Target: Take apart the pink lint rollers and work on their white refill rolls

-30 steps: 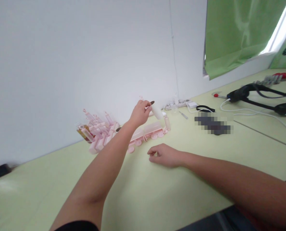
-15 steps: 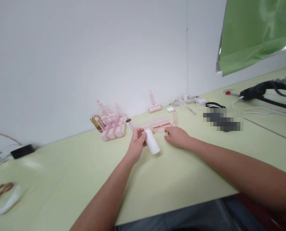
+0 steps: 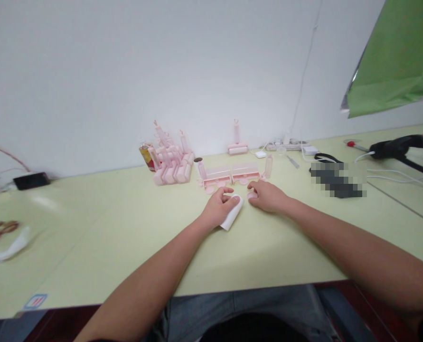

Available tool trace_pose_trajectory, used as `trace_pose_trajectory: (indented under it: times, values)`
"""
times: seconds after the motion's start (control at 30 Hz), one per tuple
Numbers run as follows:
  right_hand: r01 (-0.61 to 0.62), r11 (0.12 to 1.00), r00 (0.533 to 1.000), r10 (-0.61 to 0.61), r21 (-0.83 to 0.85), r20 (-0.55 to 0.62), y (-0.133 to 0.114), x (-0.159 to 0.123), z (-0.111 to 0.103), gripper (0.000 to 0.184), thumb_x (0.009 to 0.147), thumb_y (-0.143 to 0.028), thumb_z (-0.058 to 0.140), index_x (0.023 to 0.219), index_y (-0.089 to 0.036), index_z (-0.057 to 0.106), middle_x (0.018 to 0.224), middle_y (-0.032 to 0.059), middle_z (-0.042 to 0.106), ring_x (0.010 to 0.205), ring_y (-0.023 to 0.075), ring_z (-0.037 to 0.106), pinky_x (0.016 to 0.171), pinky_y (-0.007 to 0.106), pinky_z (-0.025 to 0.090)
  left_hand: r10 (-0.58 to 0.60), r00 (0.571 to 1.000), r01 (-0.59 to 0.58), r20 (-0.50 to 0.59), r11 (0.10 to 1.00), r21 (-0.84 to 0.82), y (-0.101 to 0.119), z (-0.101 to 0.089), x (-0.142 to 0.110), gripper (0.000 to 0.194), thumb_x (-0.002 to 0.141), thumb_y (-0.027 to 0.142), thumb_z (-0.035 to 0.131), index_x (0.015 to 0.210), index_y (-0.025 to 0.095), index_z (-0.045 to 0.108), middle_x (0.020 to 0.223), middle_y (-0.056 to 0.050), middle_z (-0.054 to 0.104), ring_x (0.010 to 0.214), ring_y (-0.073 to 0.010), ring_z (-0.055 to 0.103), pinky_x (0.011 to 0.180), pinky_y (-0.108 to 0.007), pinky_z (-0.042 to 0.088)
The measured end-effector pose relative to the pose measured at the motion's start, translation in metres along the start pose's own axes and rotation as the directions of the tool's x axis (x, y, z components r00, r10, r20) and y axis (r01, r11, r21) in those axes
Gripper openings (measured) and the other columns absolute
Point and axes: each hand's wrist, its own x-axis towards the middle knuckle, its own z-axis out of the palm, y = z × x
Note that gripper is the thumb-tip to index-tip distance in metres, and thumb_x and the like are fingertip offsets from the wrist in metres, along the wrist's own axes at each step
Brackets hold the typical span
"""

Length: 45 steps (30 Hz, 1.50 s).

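Observation:
My left hand (image 3: 218,206) is closed on a white lint roller refill (image 3: 232,213), which slants down toward the table's front. Just to the right, my right hand (image 3: 266,195) pinches a small round pink cap (image 3: 252,195). Beyond the hands lie two opened pink lint roller cases (image 3: 216,174) with clear covers, side by side. One handle (image 3: 268,166) sticks up at the right end, another (image 3: 202,169) at the left. A loose pink disc (image 3: 210,190) rests in front of the left case.
Several pink lint rollers (image 3: 173,166) stand grouped at back left, by a yellow-red can (image 3: 147,156). A single roller (image 3: 237,148) stands by the wall. To the right are a knife-like tool (image 3: 292,162), a power strip (image 3: 287,146), cables and a black device (image 3: 392,147). A phone (image 3: 31,181) lies left.
The refill in my left hand has swung from pointing down-right to pointing down-left. My right hand has come away from the right case and now holds a pink cap. The view has shifted.

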Motion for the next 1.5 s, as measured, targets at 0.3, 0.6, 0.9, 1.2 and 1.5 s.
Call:
trace_pose_trajectory:
  times: [0.3,0.6,0.9,1.2,1.5]
  values:
    - [0.207,0.963,0.978,-0.211,0.171,0.005,-0.007,-0.003,0.003,0.021,0.088,-0.026,0.056,0.096,-0.015,0.072,0.091,0.0071,0.071,0.081,0.0179,0.061,0.071,0.026,0.039,0.052,0.998,-0.054,0.02,0.995,0.089,-0.002,0.0,-0.001,0.054,0.081,0.058,0.065,0.117,0.019,0.056,0.072,0.002,0.061,0.057,-0.0108,0.05,0.053,-0.022,0.034]
    - [-0.037,0.731,0.999,0.011,0.682,0.042,-0.017,-0.006,0.015,0.032,0.089,-0.04,0.053,0.097,-0.014,0.07,0.077,0.0035,0.07,0.062,0.0141,0.061,0.061,0.025,0.048,0.076,0.993,-0.085,0.091,0.992,0.096,0.002,-0.001,-0.003,0.047,0.083,0.055,0.064,0.112,0.019,0.059,0.075,0.001,0.064,0.058,-0.011,0.052,0.052,-0.022,0.034]
    - [-0.216,0.362,0.967,-0.049,0.907,0.25,-0.036,-0.015,0.011,0.027,0.092,-0.039,0.056,0.094,-0.015,0.067,0.085,0.0048,0.07,0.075,0.0151,0.067,0.073,0.029,0.06,0.108,0.99,-0.111,0.089,0.994,0.026,0.001,-0.001,-0.004,0.043,0.083,0.052,0.065,0.108,0.018,0.059,0.079,-0.002,0.068,0.062,-0.0119,0.057,0.057,-0.023,0.041]
    - [-0.297,0.236,0.942,-0.084,0.925,0.324,-0.044,-0.02,0.004,0.029,0.101,-0.034,0.043,0.105,-0.014,0.063,0.09,0.0104,0.07,0.074,0.0154,0.069,0.069,0.029,0.061,0.139,0.99,-0.136,-0.023,0.985,0.103,-0.003,-0.001,0.0,0.04,0.083,0.049,0.066,0.108,0.018,0.06,0.079,-0.002,0.066,0.067,-0.0134,0.058,0.06,-0.024,0.043]
    - [-0.205,0.295,0.963,-0.109,0.933,0.246,-0.041,-0.023,0.002,0.04,0.098,-0.041,0.05,0.131,-0.02,0.059,0.108,0.0113,0.067,0.077,0.0148,0.066,0.065,0.027,0.06,0.308,0.949,-0.291,-0.062,0.937,0.195,0.005,-0.004,-0.006,0.039,0.086,0.046,0.065,0.112,0.018,0.061,0.092,-0.003,0.068,0.074,-0.0137,0.058,0.068,-0.026,0.044]
